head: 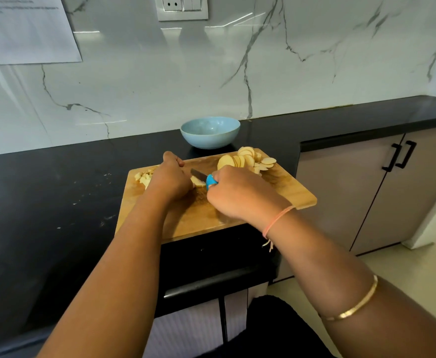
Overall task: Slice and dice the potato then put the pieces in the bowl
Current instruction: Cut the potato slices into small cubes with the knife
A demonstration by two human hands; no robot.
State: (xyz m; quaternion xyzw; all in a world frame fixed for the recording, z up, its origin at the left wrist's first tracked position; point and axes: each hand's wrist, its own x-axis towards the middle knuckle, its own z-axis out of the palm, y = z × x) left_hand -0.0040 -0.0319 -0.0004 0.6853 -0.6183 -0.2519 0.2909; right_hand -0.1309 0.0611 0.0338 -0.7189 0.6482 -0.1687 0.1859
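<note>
Right now both hands work over the wooden board (289, 192), which lies on the black counter (56, 189) with its near edge at the counter's front lip. The right hand (237, 195) is at the middle of the board, fingers wrapped tight round the blue handle of a knife (204, 177). The dark blade points left and away, toward the board's far-left part. The left hand (171, 178) sits just left of the blade, knuckles up and fingers curled down over a pale potato piece (197, 182). Only the edge of that piece shows, between the 2 hands and touching the blade near the handle.

Round slices (248, 160) lie fanned and overlapping on the board's far-right corner, some leaning on each other, a few flat at the edge. Diced bits (143, 177) sit in a small heap at the board's far-left side, partly hidden by the left hand.

A light blue bowl (211, 140) stands on the counter just beyond the board's far edge, upright, apart from the slices. No potato shows inside it from this angle.
</note>
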